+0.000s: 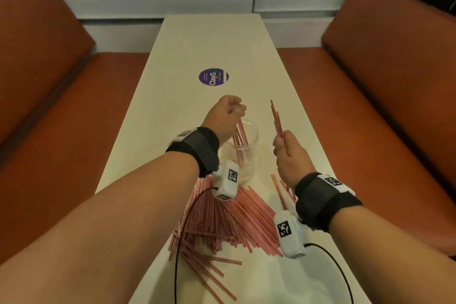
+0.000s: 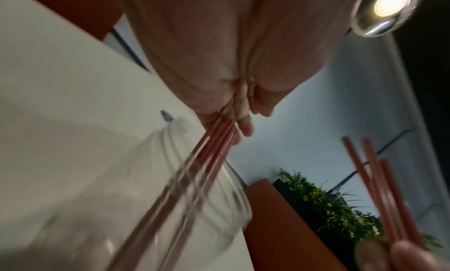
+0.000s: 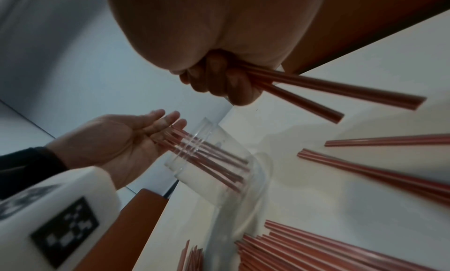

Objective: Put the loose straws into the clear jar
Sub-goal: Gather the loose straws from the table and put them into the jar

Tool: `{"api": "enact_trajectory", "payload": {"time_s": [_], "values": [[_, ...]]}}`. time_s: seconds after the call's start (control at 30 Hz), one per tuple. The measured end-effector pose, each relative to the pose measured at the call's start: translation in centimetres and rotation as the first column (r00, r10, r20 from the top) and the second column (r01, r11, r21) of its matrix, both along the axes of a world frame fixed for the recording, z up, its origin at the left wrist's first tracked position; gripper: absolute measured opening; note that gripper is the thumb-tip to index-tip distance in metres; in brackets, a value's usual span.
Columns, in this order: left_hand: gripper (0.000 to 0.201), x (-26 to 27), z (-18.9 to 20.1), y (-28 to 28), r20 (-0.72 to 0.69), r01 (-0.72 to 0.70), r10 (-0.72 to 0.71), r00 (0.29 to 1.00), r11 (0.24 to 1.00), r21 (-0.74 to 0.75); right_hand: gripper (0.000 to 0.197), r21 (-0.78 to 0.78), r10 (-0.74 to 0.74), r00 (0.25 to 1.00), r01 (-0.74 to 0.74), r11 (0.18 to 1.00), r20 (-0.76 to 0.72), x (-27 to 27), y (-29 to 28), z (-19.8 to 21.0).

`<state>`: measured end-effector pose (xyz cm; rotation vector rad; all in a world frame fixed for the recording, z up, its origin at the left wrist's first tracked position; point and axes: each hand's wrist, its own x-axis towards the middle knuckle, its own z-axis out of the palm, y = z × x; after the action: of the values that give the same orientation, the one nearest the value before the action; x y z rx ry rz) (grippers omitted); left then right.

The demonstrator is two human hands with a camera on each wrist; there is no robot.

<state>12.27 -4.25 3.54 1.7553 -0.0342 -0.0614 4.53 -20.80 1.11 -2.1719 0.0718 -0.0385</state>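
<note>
Straws [image 1: 240, 136] stand partly inside the clear jar [image 1: 243, 153], just under the left hand [image 1: 225, 118], whose fingers are straightening to let them go. Right hand [image 1: 287, 153] grips a few more straws [image 1: 276, 118], upright beside the jar. Most lie heaped on the tabletop [image 1: 212, 42]. Risk: leaning straws or a nudging wrist may tip the light jar.

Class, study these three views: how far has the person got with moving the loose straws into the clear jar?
Early stage. Done: a small bunch of straws already stands in the clear jar. In hand: the left hand is at their tops above the jar's mouth, while the right hand grips a few more straws. Left: the large pile on the table, by far the most.
</note>
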Motion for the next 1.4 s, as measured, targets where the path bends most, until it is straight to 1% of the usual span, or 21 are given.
{"api": "enact_trajectory", "payload": {"time_s": [0.03, 0.07, 0.1, 0.13, 0.17, 0.2, 0.23, 0.27, 0.3, 0.33, 0.4, 0.47, 0.57, 0.73, 0.8, 0.87, 1.0, 1.13, 1.27, 1.4], "values": [[0.026, -0.1, 0.2, 0.8, 0.019, -0.005, 0.005, 1.0, 0.999, 0.031, 0.025, 0.018, -0.002, 1.0, 0.002, 1.0, -0.006, 0.1, -0.1, -0.2], [0.039, -0.2, 0.3, 1.8, 0.033, -0.012, 0.01, 0.999, 0.998, 0.064, 0.025, 0.046, -0.009, 1.0, 0.01, 0.999, -0.018, 0.2, -0.2, -0.4], [0.056, -0.4, 0.0, 2.8, 0.031, -0.004, 0.0, 1.0, 0.992, 0.123, 0.025, 0.079, -0.019, 0.999, 0.022, 0.997, -0.034, 0.2, -0.4, -0.5], [0.075, -0.7, -0.5, 3.6, -0.003, 0.027, -0.027, 1.0, 0.975, 0.221, 0.025, 0.112, -0.031, 0.998, 0.037, 0.993, -0.052, 0.3, -0.4, -0.5], [0.093, -1.1, -1.1, 4.2, -0.063, 0.08, -0.062, 0.996, 0.937, 0.339, 0.025, 0.142, -0.041, 0.997, 0.051, 0.989, -0.068, 0.4, -0.3, -0.2], [0.106, -1.5, -1.7, 4.3, -0.125, 0.142, -0.096, 0.987, 0.89, 0.434, 0.025, 0.169, -0.046, 0.996, 0.058, 0.984, -0.077, 0.6, -0.1, 0.4], [0.112, -1.8, -2.4, 4.2, -0.167, 0.197, -0.132, 0.977, 0.856, 0.478, 0.026, 0.196, -0.043, 0.996, 0.057, 0.979, -0.077, 1.1, 0.2, 1.3], [0.111, -1.9, -2.8, 3.8, -0.179, 0.23, -0.163, 0.97, 0.849, 0.477, 0.026, 0.229, -0.034, 0.997, 0.048, 0.972, -0.063, 1.7, 0.7, 2.4], [0.105, -2.0, -3.1, 3.3, -0.166, 0.238, -0.18, 0.97, 0.857, 0.456, 0.026, 0.277, -0.019, 0.999, 0.029, 0.96, -0.039, 2.5, 1.2, 3.7], [0.1, -1.9, -3.2, 3.0, -0.149, 0.236, -0.189, 0.971, 0.866, 0.441, 0.025, 0.342, -0.002, 1.0, 0.004, 0.94, -0.008, 3.4, 1.7, 5.1], [0.095, -1.8, -3.4, 2.7, -0.138, 0.241, -0.201, 0.97, 0.868, 0.434, 0.024, 0.474, 0.023, 0.998, -0.049, 0.879, 0.061, 5.2, 2.8, 7.2], [0.094, -1.8, -3.6, 2.9, -0.15, 0.249, -0.204, 0.968, 0.867, 0.431, 0.025, 0.524, 0.03, 0.992, -0.091, 0.847, 0.124, 6.7, 3.7, 7.8], [0.091, -2.0, -3.8, 2.9, -0.152, 0.247, -0.201, 0.968, 0.873, 0.419, 0.024, 0.478, 0.06, 0.988, -0.122, 0.87, 0.144, 7.7, 5.0, 6.2], [0.09, -1.9, -4.2, 3.2, -0.162, 0.239, -0.191, 0.968, 0.897, 0.372, 0.02, 0.444, 0.084, 0.994, -0.103, 0.89, 0.063, 8.0, 6.5, 2.6], [0.091, -1.8, -4.2, 3.2, -0.169, 0.242, -0.191, 0.967, 0.897, 0.369, 0.018, 0.418, 0.093, 0.995, -0.097, 0.903, 0.031, 8.0, 6.5, 1.6], [0.091, -1.8, -4.2, 3.2, -0.182, 0.244, -0.187, 0.965, 0.895, 0.374, 0.018, 0.426, 0.083, 0.996, -0.085, 0.9, 0.023, 8.1, 6.4, 1.1], [0.09, -1.8, -4.0, 3.3, -0.193, 0.25, -0.187, 0.963, 0.885, 0.393, 0.019, 0.444, 0.072, 0.997, -0.083, 0.892, 0.041, 8.2, 6.5, 0.8], [0.09, -1.8, -3.5, 3.8, -0.207, 0.271, -0.199, 0.958, 0.864, 0.423, 0.016, 0.411, 0.079, 0.995, -0.099, 0.906, 0.067, 8.4, 6.7, 0.9], [0.101, -2.3, -3.5, 5.2, -0.242, 0.27, -0.162, 0.957, 0.803, 0.53, 0.016, 0.323, 0.083, 0.992, -0.11, 0.94, 0.096, 8.5, 6.8, 1.1], [0.098, -3.6, -2.9, 6.6, -0.217, 0.258, -0.157, 0.963, 0.768, 0.586, 0.018, 0.28, 0.053, 0.99, -0.088, 0.956, 0.13, 8.0, 6.5, 2.2]]}}
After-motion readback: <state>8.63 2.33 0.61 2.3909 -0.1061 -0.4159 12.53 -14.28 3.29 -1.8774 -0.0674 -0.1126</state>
